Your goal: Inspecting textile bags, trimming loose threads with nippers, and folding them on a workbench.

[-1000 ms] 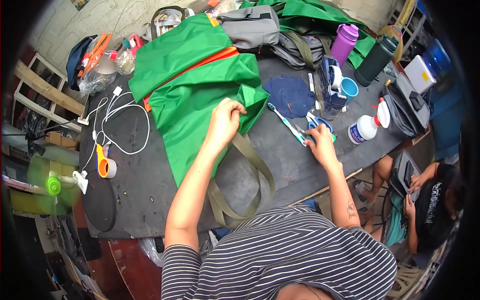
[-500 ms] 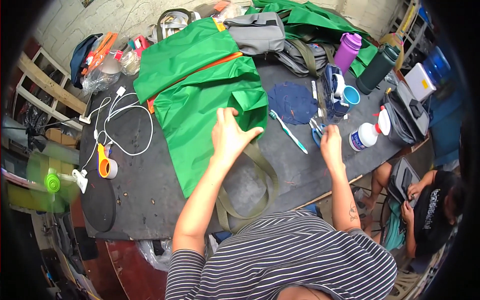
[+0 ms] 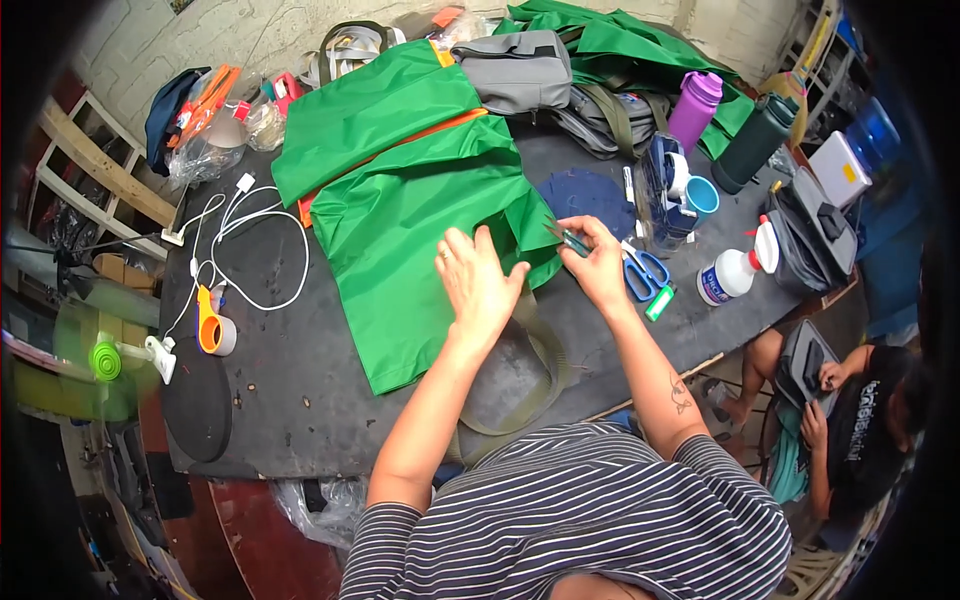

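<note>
My left hand [image 3: 474, 282] lies on a green fabric bag [image 3: 390, 260], fingers spread, beside its folded-open corner. An orange strip runs across the bag, and an olive webbing strap [image 3: 545, 350] loops out near my wrist. My right hand [image 3: 597, 262] is closed on small thread snips [image 3: 568, 238], whose pointed dark tips face the bag's raised right edge. Just right of that hand lie blue-handled scissors [image 3: 645, 275] and a small green and white object [image 3: 660, 303]. The toothbrush is out of sight, perhaps behind my right hand.
Dark blue fabric [image 3: 588, 203], a spray bottle [image 3: 735, 272], a blue cup [image 3: 701, 194] and two tall bottles stand or lie rightward. White cables [image 3: 258, 215] and a tape dispenser [image 3: 215, 325] are left, near a fan [image 3: 105, 365]. A seated person [image 3: 870, 430] handles a grey bag.
My right hand has moved left from beside the scissors to the bag's edge, now holding the snips. My left hand has shifted slightly right and spread over the fabric. The bag's corner has moved right.
</note>
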Tool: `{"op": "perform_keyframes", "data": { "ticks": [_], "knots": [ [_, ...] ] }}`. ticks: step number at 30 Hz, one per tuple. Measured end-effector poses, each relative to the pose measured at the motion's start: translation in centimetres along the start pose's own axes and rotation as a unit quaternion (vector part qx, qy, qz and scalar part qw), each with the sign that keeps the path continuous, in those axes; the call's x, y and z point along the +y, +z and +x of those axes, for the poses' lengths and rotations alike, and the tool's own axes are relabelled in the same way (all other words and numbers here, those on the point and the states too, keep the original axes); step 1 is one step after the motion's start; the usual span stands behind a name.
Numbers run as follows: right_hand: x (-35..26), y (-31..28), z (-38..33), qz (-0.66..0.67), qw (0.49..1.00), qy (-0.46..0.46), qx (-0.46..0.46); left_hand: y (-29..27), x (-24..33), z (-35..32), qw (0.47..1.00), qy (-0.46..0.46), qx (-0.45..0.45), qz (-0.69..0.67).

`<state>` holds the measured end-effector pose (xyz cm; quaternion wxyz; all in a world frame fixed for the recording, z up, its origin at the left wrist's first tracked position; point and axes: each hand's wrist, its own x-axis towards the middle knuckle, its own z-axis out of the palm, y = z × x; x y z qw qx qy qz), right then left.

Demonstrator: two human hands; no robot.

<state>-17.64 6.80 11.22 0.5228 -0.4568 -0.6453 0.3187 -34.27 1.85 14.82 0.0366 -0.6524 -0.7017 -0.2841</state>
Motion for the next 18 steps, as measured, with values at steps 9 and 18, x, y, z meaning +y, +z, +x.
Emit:
{"op": "perform_keyframes", "data": {
  "ticks": [9, 18],
  "knots": [
    [0.0, 0.8, -1.0, 0.068, 0.996, 0.051, 0.018, 2.3, -1.7, 1.1, 0.799, -0.136, -0.002, -0.585],
    [-1.2, 1.1, -0.8, 0.048, 0.997, 0.05, 0.018, 3.0, -1.0, -0.3, 0.9, -0.001, 0.041, -0.433]
  ]
}}
